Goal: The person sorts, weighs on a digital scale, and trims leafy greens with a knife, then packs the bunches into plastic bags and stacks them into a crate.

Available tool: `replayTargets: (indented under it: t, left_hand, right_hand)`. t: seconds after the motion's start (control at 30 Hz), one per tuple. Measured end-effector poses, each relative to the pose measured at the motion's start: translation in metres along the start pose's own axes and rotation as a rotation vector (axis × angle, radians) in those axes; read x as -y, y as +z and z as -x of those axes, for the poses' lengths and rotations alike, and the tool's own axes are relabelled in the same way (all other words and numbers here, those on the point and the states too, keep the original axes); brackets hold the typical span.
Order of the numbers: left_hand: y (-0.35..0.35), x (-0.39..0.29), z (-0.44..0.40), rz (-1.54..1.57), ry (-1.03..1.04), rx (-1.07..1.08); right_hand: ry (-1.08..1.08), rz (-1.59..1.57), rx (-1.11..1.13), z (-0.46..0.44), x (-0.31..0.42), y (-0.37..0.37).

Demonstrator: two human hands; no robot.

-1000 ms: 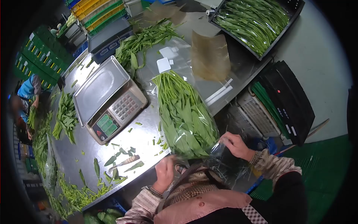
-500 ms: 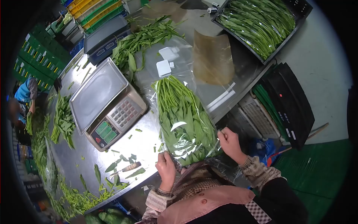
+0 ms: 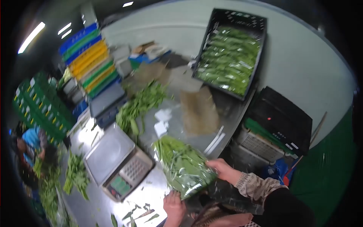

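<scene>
A clear plastic bag of leafy greens lies at the near edge of the metal table, its bottom end tilted up towards me. My right hand is closed on the bag's right edge. At the near left corner, my left hand has its fingers curled against the plastic, gripping it. White square labels lie just beyond the bag. To its left stands a weighing scale with a bare metal pan. A small knife rests among leaf scraps near my left hand, blurred.
Bagged greens fill a black crate at the back right. Loose greens lie behind the scale, beside a second scale. Stacked coloured crates rise at the back. A co-worker handles greens at far left.
My view has tilted upward, showing more of the wall and crates. The bag's near end has come up, and my hands have drawn closer together while holding it.
</scene>
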State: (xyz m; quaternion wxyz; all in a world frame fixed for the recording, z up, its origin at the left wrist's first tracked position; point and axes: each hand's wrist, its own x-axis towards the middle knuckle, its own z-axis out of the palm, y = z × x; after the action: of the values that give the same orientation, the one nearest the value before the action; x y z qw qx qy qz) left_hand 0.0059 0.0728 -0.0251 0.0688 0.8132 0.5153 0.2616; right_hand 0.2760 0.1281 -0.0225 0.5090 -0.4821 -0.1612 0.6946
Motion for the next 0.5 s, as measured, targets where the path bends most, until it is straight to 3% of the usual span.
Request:
replayTargets:
  t: [0.07,0.1,0.13,0.2,0.27,0.3,0.33,0.43,0.5]
  left_hand:
    - [-0.046,-0.032,-0.054,0.107,-0.164,-0.023]
    - [-0.069,-0.046,-0.088,0.269,-0.182,-0.058]
    - [-0.087,-0.057,-0.119,0.428,-0.202,-0.087]
    - [-0.103,-0.088,-0.168,0.838,-0.257,-0.153]
    - [-0.105,-0.117,-0.190,1.089,-0.274,-0.173]
    - [-0.112,-0.129,-0.193,1.001,-0.240,-0.161]
    - [-0.119,-0.141,-0.195,0.911,-0.207,-0.149]
    - [-0.101,-0.145,-0.198,0.962,-0.133,-0.208]
    - [-0.088,-0.135,-0.200,0.957,-0.043,-0.220]
  right_hand:
    - [-0.041,-0.543,0.548,-0.012,0.046,0.007]
    - [-0.210,-0.407,0.498,0.010,0.075,0.038]
    - [-0.539,0.077,0.288,0.024,0.073,0.055]
    - [-0.855,0.715,-0.024,0.039,0.038,0.078]
    - [-0.983,0.921,-0.167,0.050,0.025,0.095]
    - [-1.209,0.554,-0.143,0.035,0.022,0.097]
    - [-1.138,0.396,-0.149,0.027,0.032,0.094]
    - [-0.853,0.400,0.024,0.006,0.091,0.063]
    - [-0.990,0.694,-0.036,-0.017,0.146,0.041]
